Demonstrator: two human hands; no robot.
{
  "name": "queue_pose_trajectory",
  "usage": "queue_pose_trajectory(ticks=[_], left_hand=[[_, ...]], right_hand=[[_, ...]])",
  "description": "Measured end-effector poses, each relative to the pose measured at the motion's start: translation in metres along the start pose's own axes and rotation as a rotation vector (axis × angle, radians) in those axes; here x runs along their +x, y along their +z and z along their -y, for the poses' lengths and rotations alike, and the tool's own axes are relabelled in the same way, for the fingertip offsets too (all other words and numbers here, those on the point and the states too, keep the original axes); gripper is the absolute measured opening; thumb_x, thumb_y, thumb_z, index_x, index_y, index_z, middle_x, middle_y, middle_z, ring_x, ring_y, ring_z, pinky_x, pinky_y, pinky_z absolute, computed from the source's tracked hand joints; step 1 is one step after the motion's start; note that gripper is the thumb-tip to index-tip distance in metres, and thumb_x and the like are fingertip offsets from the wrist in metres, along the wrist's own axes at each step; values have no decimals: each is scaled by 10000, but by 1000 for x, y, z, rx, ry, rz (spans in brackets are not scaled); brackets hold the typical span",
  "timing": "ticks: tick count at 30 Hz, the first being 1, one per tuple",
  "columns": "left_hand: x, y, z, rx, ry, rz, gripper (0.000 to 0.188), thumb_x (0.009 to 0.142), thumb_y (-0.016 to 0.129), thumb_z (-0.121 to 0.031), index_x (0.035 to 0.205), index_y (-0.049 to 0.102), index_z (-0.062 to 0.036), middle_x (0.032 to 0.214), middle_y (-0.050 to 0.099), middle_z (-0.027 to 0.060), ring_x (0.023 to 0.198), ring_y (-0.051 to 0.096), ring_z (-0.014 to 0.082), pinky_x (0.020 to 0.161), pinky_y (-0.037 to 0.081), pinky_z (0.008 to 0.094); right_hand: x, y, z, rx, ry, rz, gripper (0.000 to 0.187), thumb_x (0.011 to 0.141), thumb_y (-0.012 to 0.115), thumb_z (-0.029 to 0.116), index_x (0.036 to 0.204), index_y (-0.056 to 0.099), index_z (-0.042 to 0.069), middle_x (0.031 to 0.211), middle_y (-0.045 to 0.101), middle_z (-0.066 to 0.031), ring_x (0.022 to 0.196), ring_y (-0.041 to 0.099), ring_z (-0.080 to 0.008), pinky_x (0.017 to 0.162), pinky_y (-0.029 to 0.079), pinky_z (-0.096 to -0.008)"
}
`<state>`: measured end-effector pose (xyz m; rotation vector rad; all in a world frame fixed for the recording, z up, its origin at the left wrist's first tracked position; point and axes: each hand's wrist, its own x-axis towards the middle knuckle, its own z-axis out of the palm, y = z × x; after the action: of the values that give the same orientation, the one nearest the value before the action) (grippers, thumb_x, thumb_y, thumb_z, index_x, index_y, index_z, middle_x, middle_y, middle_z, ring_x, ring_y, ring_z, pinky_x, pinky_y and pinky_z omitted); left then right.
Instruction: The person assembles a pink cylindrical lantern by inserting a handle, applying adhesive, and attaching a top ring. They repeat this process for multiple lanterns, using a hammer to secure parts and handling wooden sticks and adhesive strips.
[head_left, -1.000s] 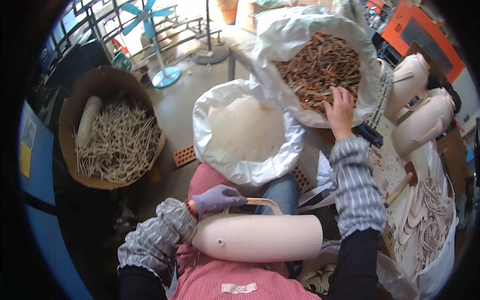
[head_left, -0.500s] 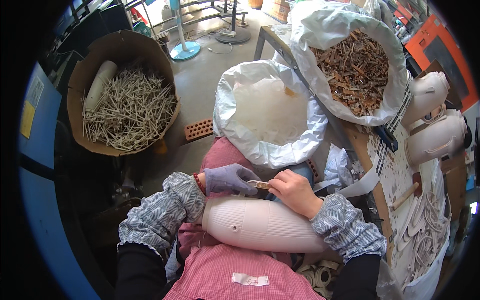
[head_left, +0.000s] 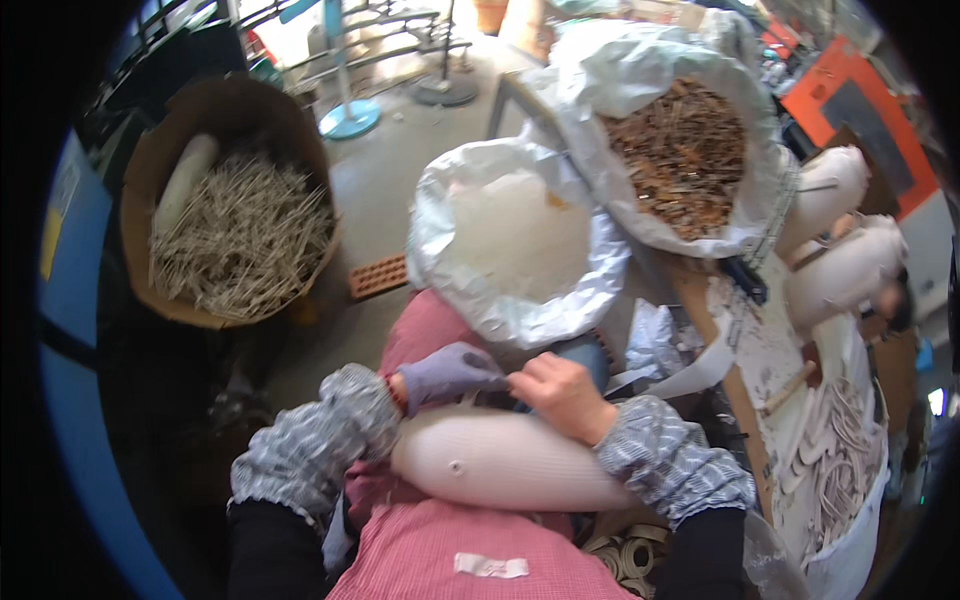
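Observation:
Across my lap lies a pale pinkish, ribbed thermos jug body (head_left: 510,465) on its side, with a small round hole or stud facing up. My left hand (head_left: 450,373), in a purple-grey glove with a red bead bracelet at the wrist, is closed at the jug's far side, where its handle is. My bare right hand (head_left: 567,395) is also closed, its fingertips pressed together close to the left fingers. What the right fingertips pinch is hidden and blurred. Both forearms wear grey patterned sleeve covers, and the right one lies over the jug's right end.
A cardboard drum (head_left: 130,215) at left holds thin pale sticks and a pale cylinder. Ahead are a white sack (head_left: 425,235) with translucent pieces and another sack (head_left: 590,75) of brown strips. More jugs (head_left: 845,280), a hammer (head_left: 790,388) and cream handles (head_left: 830,450) are at right.
My right fingertips have come closer to my left fingers; the small brown strip seen between them is now hidden. The whole view has shifted slightly and blurred. The jug stays on my lap.

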<state>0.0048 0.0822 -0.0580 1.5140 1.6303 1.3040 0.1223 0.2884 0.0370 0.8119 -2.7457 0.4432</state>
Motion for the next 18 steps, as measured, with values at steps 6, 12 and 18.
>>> queue_pose_trajectory(ticks=[6, 12, 18], left_hand=[[21, -5, -54, -321, -755, -53, 396, 873, 704, -369, 1059, 714, -20, 904, 707, 71, 829, 626, 127, 771, 501, 289], [42, -8, -67, -300, -746, -24, 440, 865, 712, -420, 1045, 715, -18, 873, 688, 52, 756, 590, 101, 684, 484, 262], [34, -24, -61, -318, -752, 3, 395, 877, 714, -338, 1109, 692, -19, 955, 690, 42, 879, 590, 101, 809, 482, 280]], right_hand=[[23, -54, -85, 1, 103, -259, 117, 831, 666, 134, 919, 668, 57, 776, 618, -109, 725, 634, -281, 650, 513, -376], [20, -120, -251, -388, 662, -547, 204, 849, 589, 79, 1027, 691, 76, 1022, 640, -126, 933, 629, -327, 795, 506, -397], [31, -102, -254, -179, 577, -604, 202, 819, 618, 57, 1007, 685, 25, 981, 634, -127, 900, 646, -297, 787, 513, -360]])
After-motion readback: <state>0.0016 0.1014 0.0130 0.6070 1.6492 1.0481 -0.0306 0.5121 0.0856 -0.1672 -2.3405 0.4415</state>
